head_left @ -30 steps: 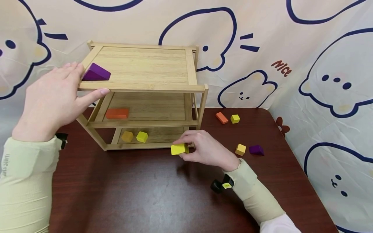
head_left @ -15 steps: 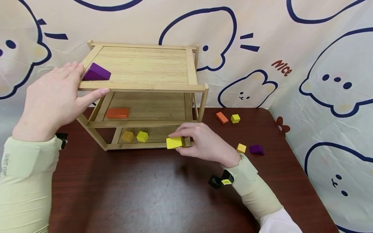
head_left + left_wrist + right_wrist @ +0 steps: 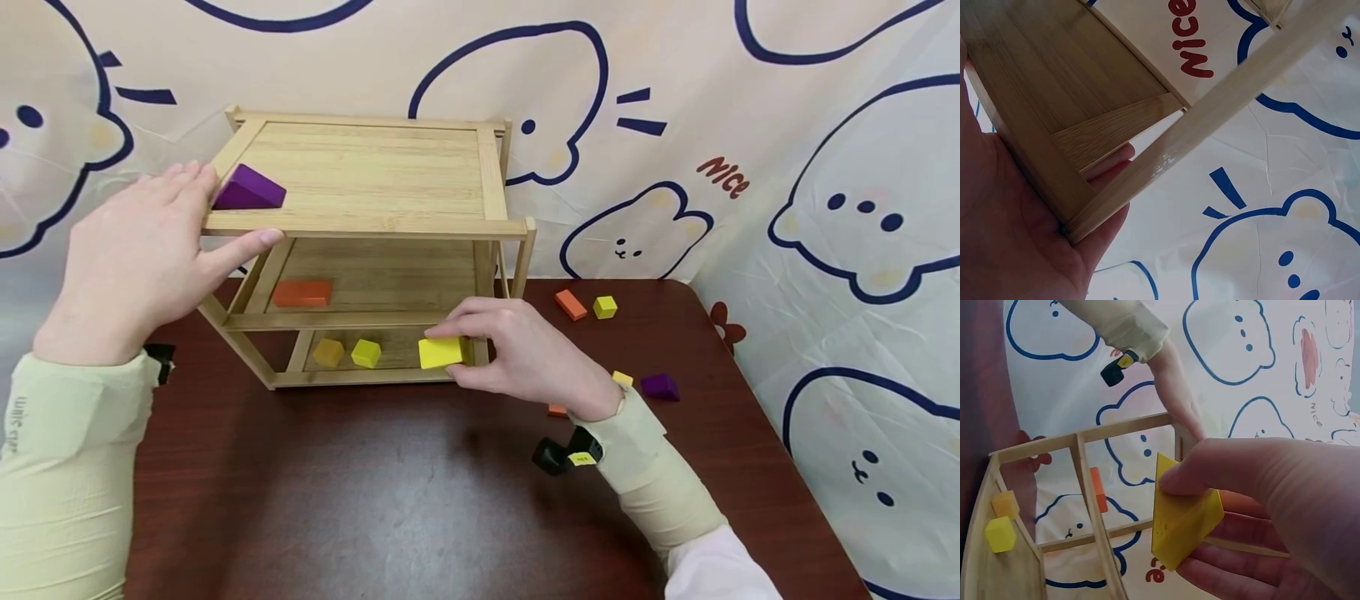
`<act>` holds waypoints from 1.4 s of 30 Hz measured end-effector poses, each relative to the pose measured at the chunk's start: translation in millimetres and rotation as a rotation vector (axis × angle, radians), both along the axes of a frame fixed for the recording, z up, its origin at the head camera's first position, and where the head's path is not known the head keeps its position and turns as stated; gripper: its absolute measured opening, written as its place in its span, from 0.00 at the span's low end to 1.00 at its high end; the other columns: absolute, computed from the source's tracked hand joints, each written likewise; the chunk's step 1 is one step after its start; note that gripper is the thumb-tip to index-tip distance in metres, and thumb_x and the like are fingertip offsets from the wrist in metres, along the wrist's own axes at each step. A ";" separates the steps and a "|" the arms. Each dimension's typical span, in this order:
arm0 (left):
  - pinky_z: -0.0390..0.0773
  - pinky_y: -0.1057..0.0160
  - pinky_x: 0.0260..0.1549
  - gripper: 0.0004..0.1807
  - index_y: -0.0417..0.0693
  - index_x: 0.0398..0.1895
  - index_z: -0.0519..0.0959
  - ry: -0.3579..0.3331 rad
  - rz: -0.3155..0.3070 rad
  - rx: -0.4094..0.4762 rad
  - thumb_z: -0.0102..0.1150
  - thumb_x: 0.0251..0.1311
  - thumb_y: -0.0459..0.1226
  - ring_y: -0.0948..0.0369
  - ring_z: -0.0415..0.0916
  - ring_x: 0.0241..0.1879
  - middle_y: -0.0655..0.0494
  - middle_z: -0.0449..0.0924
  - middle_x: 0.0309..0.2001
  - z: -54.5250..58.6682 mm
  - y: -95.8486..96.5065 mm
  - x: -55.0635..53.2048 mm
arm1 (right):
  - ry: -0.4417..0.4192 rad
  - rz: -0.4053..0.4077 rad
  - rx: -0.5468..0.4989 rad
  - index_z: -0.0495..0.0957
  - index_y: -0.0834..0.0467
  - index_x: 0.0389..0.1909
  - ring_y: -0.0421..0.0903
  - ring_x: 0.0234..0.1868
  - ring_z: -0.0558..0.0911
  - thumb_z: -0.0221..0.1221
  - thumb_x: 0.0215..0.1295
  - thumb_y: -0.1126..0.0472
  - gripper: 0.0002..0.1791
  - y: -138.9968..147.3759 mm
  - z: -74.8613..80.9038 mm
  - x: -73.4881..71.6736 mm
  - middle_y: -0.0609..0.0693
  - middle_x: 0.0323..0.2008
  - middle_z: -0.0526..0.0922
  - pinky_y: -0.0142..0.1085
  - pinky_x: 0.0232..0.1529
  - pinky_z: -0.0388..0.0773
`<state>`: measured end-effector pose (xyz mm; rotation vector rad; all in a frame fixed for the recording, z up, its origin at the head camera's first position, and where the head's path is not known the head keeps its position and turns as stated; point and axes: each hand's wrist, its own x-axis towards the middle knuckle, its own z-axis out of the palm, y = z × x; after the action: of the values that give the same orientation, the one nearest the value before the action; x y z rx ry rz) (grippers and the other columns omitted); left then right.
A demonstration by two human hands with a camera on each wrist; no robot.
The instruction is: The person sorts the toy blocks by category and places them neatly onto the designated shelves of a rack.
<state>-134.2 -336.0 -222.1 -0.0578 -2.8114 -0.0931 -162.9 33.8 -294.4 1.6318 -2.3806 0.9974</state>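
At the front left corner of the wooden shelf rack (image 3: pixel 375 175), my left hand (image 3: pixel 138 250) grips the frame, thumb (image 3: pixel 247 250) along the front rail and fingers over the side rail. Close by its fingers lies a purple wedge-shaped block (image 3: pixel 249 188) on the top tier. My right hand (image 3: pixel 525 354) pinches a yellow block with slanted sides (image 3: pixel 1182 515) between thumb and fingers, in front of the lowest tier's right part. On that tier sit an amber cube (image 3: pixel 328 352) and a yellow cube (image 3: pixel 366 353). The middle tier bears an orange block (image 3: pixel 302 292).
Right of the rack, the dark table (image 3: pixel 337 500) carries an orange block (image 3: pixel 571 305), a yellow cube (image 3: pixel 604 307) and a purple block (image 3: pixel 661 387). My right wrist partly hides an amber cube (image 3: pixel 622 378) and another orange block (image 3: pixel 557 410). Printed cloth (image 3: pixel 315 67) hangs behind.
My right hand has moved up and slightly left with the yellow block, toward the lowest tier's opening. An orange block beneath my right wrist has come into view. My left hand stays put.
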 end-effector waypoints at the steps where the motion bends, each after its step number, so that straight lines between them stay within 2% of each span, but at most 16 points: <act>1: 0.54 0.33 0.68 0.54 0.32 0.77 0.55 0.002 -0.003 0.001 0.49 0.67 0.68 0.30 0.54 0.71 0.27 0.55 0.74 0.0 0.4 -0.3 | 0.008 -0.001 -0.008 0.86 0.57 0.54 0.36 0.43 0.81 0.71 0.58 0.66 0.21 0.1 1.6 0.1 0.45 0.46 0.85 0.32 0.42 0.83; 4: 0.54 0.33 0.69 0.54 0.32 0.77 0.55 0.002 -0.010 0.004 0.49 0.66 0.68 0.31 0.54 0.71 0.27 0.55 0.74 0.1 1.8 -1.3 | 0.028 -0.009 -0.026 0.87 0.57 0.53 0.36 0.42 0.81 0.72 0.58 0.66 0.20 0.6 6.5 0.1 0.45 0.46 0.85 0.28 0.40 0.81; 10: 0.52 0.35 0.70 0.54 0.32 0.78 0.55 -0.002 -0.016 0.002 0.49 0.67 0.68 0.32 0.52 0.72 0.27 0.54 0.74 0.1 2.9 -2.0 | 0.051 0.001 -0.056 0.86 0.57 0.53 0.37 0.41 0.80 0.71 0.58 0.65 0.20 -2.4 18.9 0.0 0.45 0.46 0.85 0.29 0.38 0.81; 15: 0.52 0.35 0.70 0.54 0.32 0.77 0.55 -0.001 -0.013 0.004 0.49 0.67 0.68 0.33 0.52 0.73 0.27 0.55 0.74 0.3 2.3 -0.6 | 0.108 0.010 -0.098 0.86 0.59 0.53 0.38 0.40 0.80 0.71 0.58 0.66 0.20 -7.9 39.1 2.1 0.47 0.45 0.85 0.31 0.37 0.81; 21: 0.52 0.35 0.70 0.54 0.32 0.78 0.55 0.000 -0.005 -0.002 0.49 0.67 0.68 0.32 0.52 0.73 0.27 0.54 0.74 -0.8 1.8 -0.1 | 0.193 0.024 -0.139 0.86 0.60 0.52 0.38 0.40 0.79 0.70 0.58 0.67 0.19 -15.2 63.0 1.7 0.48 0.45 0.85 0.29 0.37 0.79; 25: 0.53 0.34 0.69 0.54 0.32 0.77 0.55 0.005 -0.002 -0.006 0.49 0.67 0.68 0.31 0.54 0.72 0.27 0.55 0.73 -1.1 1.9 -0.1 | 0.209 0.002 -0.149 0.86 0.60 0.53 0.40 0.39 0.80 0.70 0.59 0.66 0.19 -20.0 76.1 2.0 0.49 0.46 0.86 0.30 0.39 0.80; 33: 0.55 0.33 0.68 0.54 0.31 0.77 0.56 0.007 0.003 -0.009 0.49 0.67 0.68 0.30 0.56 0.70 0.26 0.56 0.73 -1.3 1.1 0.6 | 0.239 -0.056 -0.123 0.86 0.59 0.55 0.42 0.39 0.79 0.69 0.62 0.62 0.19 -30.7 98.6 1.7 0.49 0.47 0.86 0.33 0.36 0.76; 42: 0.52 0.34 0.69 0.54 0.32 0.78 0.55 -0.007 0.004 -0.003 0.48 0.67 0.68 0.31 0.53 0.71 0.27 0.54 0.74 0.5 0.3 0.9 | 0.254 -0.081 -0.059 0.84 0.58 0.58 0.39 0.39 0.76 0.67 0.65 0.61 0.20 -51.1 117.4 -8.1 0.47 0.47 0.84 0.29 0.37 0.73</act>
<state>-133.3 -335.7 -221.6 -0.0529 -2.8181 -0.0887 -171.0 -17.3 -177.0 1.5254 -2.2090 0.7862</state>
